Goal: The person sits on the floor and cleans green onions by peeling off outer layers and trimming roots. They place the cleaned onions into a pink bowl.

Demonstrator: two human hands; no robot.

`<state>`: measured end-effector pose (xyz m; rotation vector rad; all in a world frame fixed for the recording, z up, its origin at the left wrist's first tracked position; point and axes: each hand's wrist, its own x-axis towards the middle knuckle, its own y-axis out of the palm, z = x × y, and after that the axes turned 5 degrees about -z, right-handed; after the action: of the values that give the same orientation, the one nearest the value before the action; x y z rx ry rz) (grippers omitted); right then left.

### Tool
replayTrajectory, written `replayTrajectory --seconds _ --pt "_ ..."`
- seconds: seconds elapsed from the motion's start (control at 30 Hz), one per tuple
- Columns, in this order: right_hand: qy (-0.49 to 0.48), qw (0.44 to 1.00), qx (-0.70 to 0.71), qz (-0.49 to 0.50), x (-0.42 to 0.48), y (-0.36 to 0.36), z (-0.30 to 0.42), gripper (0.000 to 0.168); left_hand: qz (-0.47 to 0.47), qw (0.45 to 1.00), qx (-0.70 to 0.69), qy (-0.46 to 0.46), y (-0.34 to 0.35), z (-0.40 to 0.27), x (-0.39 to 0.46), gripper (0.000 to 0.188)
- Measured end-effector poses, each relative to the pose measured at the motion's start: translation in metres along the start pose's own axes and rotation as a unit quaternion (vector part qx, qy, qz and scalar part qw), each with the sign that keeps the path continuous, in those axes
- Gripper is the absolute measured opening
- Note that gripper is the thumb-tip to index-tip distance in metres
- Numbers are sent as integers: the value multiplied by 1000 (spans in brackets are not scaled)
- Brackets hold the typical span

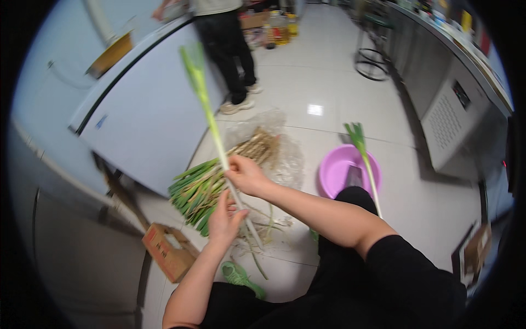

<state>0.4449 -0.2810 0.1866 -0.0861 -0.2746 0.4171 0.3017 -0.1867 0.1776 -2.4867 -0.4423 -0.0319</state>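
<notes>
A long green onion [211, 119] slants across the middle, leaves at the top and white stem end low. My right hand [246, 174] grips its white stem. Just below, my left hand [225, 218] is beside the stem with its fingers apart; whether it touches the stem is hard to tell. Behind both hands a heap of untrimmed green onions [197, 185] lies on the floor, roots on a clear plastic bag [287, 164]. Peeled scraps [271, 226] lie below the heap. Another green onion [370, 172] rests across a pink plastic basin [328, 170], which has a dark object inside.
A white chest freezer [152, 111] stands at left, with a cardboard box [170, 251] near my green shoe [238, 276]. Another person [224, 49] stands beside the freezer. A steel counter [448, 111] runs along the right, near a stool [371, 61]. Oil bottles [279, 28] stand farther back.
</notes>
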Motion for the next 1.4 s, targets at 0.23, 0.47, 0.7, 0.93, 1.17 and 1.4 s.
replayTrajectory --seconds 0.23,0.47,0.7,0.93,1.17,1.4 --pt "-71 977 103 -174 55 -85 41 17 15 996 58 68 -16 6 -3 47" --pt "-94 948 -58 -298 36 -241 17 33 122 984 128 18 -41 1 -9 45" --pt "110 891 -237 -371 -126 -352 -150 24 244 949 187 -62 -53 16 -3 46" --pt "264 786 -361 -428 -214 -338 -268 24 267 930 224 -117 -49 34 2 46" --pt "265 789 -344 -436 -174 -335 -300 16 298 909 256 -138 -38 45 13 46" --pt "323 752 -433 -378 -164 -330 -313 22 319 898 274 -126 -30 46 15 44"
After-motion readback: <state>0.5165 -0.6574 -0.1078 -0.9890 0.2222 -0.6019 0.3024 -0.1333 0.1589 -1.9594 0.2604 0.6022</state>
